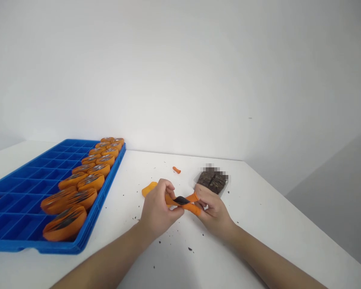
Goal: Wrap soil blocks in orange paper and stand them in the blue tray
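Observation:
Above the white table, both hands meet at an orange pouch (169, 200) with a dark opening (181, 200) showing along its top. My left hand (158, 206) pinches its left side between thumb and fingers. My right hand (215, 210) is closed at its right side, where two orange ends reach my thumb and finger. Whether those ends are pouch material or coverings on my fingertips, I cannot tell. A yellow-orange piece (148, 188) pokes out behind my left hand. Just beyond my right hand, dark brown fibrous strips (214, 181) lie packed in a clear shallow tray, partly hidden.
A blue compartment tray (21, 176) stands at the left, with several orange pouches (64, 223) showing dark contents along its right columns. A small orange roll (176, 170) lies on the table (258, 241) among dark crumbs (190, 249). A white wall (180, 80) rises behind.

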Demonstrator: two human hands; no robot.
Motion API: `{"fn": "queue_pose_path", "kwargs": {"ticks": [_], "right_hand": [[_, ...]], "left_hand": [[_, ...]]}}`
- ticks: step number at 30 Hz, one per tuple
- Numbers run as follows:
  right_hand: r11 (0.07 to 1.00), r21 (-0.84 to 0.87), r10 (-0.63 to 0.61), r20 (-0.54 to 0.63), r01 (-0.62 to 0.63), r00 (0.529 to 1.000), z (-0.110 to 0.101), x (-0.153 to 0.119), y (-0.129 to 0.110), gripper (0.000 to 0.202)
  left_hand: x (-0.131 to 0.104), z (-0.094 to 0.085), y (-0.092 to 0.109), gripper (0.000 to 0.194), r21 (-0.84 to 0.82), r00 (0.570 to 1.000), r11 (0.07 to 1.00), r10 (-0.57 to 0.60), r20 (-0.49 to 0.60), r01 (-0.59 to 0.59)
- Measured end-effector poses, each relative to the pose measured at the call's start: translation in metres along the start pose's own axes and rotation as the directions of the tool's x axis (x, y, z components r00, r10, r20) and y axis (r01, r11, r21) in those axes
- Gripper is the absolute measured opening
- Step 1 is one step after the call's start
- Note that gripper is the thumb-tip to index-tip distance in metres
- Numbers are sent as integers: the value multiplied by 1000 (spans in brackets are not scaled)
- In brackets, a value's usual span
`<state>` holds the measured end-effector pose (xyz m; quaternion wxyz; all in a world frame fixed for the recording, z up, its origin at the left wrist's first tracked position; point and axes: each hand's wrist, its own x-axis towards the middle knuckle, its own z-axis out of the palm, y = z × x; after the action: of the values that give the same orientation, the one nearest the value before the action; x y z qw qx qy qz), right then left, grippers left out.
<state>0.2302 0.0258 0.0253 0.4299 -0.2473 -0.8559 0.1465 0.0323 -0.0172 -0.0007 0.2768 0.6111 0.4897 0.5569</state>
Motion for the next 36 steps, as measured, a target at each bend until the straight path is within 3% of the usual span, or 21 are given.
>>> {"fn": "queue_pose_path", "kwargs": {"ticks": [4, 9, 17, 26, 30, 36], "right_hand": [[1000, -13, -7, 5, 7, 1000, 0, 0, -2, 48], [1000, -12, 16, 20, -16, 1000, -4, -1, -10, 28], [991, -64, -117, 68, 121, 991, -5, -3, -12, 14], [973, -131, -176, 97, 188, 980, -8, -4, -13, 19], [950, -211, -222, 69, 232, 973, -9, -3, -15, 12], [946, -245, -188, 126, 214, 974, -9, 1, -16, 6]], "left_hand": [[0, 3, 3, 40, 36, 1000, 999, 2, -1, -2], [0, 2, 3, 39, 56, 999, 998, -23, 32, 21], [-1, 1, 0, 40, 87, 995, 996, -3, 97, -6], [1, 0, -1, 39, 151, 995, 989, -11, 103, -4], [2, -2, 0, 39, 181, 994, 983, -36, 108, 16], [1, -4, 1, 40, 205, 991, 979, -34, 130, 7]]}}
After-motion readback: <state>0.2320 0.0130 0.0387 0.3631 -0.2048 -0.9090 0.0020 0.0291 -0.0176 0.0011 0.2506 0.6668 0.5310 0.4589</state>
